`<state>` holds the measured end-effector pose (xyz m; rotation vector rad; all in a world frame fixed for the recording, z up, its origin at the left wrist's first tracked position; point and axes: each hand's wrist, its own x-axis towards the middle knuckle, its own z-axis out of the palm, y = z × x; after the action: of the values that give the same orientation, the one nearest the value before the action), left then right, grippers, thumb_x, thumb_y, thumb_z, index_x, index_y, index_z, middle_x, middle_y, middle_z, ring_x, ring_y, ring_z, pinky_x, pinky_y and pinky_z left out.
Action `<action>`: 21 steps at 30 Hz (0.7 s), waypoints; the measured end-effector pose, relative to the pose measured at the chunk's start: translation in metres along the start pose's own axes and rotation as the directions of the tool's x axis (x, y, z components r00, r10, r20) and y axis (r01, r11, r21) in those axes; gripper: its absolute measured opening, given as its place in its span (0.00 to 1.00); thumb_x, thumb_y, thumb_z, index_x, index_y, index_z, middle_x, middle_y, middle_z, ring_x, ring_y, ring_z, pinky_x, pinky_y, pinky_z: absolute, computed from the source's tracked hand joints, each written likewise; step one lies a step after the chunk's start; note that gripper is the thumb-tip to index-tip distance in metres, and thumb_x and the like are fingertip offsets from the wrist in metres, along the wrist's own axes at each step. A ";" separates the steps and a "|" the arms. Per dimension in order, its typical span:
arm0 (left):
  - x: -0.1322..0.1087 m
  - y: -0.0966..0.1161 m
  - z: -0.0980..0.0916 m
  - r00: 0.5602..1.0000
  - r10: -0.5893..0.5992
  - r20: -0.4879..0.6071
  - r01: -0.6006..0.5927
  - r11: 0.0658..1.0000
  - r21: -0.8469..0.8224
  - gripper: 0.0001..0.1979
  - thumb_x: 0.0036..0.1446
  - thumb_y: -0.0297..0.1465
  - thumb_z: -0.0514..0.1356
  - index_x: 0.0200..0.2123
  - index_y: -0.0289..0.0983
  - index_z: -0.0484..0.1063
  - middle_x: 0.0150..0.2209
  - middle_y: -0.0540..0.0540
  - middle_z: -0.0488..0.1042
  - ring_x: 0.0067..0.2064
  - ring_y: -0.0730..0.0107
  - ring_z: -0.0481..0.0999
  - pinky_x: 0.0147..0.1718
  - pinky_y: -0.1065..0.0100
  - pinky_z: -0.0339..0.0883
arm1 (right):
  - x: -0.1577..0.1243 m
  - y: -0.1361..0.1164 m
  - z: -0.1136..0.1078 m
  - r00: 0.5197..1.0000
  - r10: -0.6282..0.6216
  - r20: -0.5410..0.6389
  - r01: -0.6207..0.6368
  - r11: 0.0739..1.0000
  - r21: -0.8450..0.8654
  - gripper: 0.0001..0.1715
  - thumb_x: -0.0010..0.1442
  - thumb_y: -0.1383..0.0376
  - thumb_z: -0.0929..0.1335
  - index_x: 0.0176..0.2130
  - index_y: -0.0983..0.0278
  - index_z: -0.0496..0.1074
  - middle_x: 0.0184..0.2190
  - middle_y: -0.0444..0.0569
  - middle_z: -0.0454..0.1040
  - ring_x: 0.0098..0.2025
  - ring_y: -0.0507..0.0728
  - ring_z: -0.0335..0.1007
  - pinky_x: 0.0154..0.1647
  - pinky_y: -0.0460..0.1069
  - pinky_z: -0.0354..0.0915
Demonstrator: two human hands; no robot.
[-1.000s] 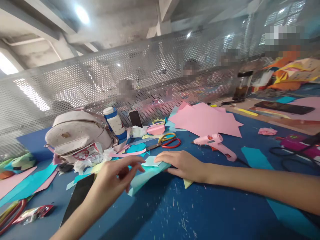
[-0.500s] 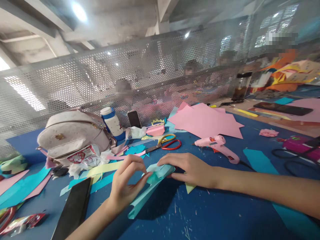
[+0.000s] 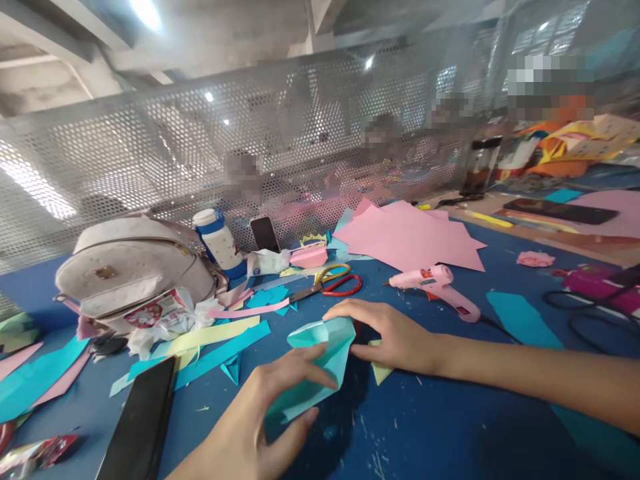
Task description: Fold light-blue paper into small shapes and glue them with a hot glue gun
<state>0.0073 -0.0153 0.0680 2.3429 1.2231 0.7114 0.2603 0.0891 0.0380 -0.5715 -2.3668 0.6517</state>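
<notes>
A folded sheet of light turquoise paper (image 3: pixel 345 337) is between my hands, above the blue table. My right hand (image 3: pixel 395 337) grips its right end, fingers over the top edge and thumb at the side. My left hand (image 3: pixel 265 407) reaches across the paper's near side, its fingertips against the inner surface. The left thumb is spread apart from those fingers, below the paper's lower edge. Part of the paper is hidden behind the left hand. A pale yellow paper piece (image 3: pixel 381 372) lies under my right wrist.
Red-and-yellow-handled scissors (image 3: pixel 343 285) and a pink glue gun (image 3: pixel 440 287) lie beyond my hands. Pink sheets (image 3: pixel 415 237) are stacked behind. At left are a backpack (image 3: pixel 135 260), a bottle (image 3: pixel 220 243), paper strips and a black phone (image 3: pixel 143 420). A perforated screen (image 3: pixel 300 133) stands behind.
My left hand has let go of its pinch on the paper's edge, moved nearer and spread its fingers over the sheet. The paper has turned, showing more inner surface. My right hand keeps its hold.
</notes>
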 end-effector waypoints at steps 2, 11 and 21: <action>0.003 0.002 0.002 1.000 0.007 0.020 -0.007 1.000 0.014 0.18 0.59 0.29 0.56 0.51 0.51 0.72 0.62 0.49 0.67 0.60 0.52 0.69 0.54 0.51 0.70 | -0.001 -0.002 0.000 1.000 -0.011 0.003 0.011 1.000 0.006 0.25 0.58 0.66 0.69 0.55 0.61 0.65 0.53 0.51 0.71 0.54 0.58 0.68 0.54 0.52 0.64; 0.002 -0.006 0.001 0.996 0.046 0.083 -0.048 0.998 0.028 0.36 0.48 0.19 0.57 0.60 0.50 0.62 0.64 0.48 0.62 0.63 0.50 0.65 0.57 0.48 0.66 | -0.003 0.000 0.000 1.000 0.001 -0.020 -0.001 1.000 0.016 0.22 0.61 0.62 0.68 0.54 0.61 0.66 0.52 0.51 0.72 0.53 0.57 0.69 0.53 0.52 0.65; 0.013 0.012 -0.018 0.931 0.254 0.263 -0.274 0.961 0.042 0.46 0.47 0.16 0.59 0.65 0.57 0.54 0.69 0.50 0.48 0.66 0.45 0.55 0.59 0.41 0.57 | -0.006 0.001 0.001 1.000 0.017 -0.016 -0.016 0.999 0.038 0.21 0.62 0.63 0.68 0.55 0.61 0.66 0.52 0.51 0.72 0.51 0.57 0.70 0.54 0.53 0.65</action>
<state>0.0107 -0.0086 0.0922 2.5976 0.8478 0.4281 0.2644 0.0863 0.0344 -0.5779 -2.3323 0.6955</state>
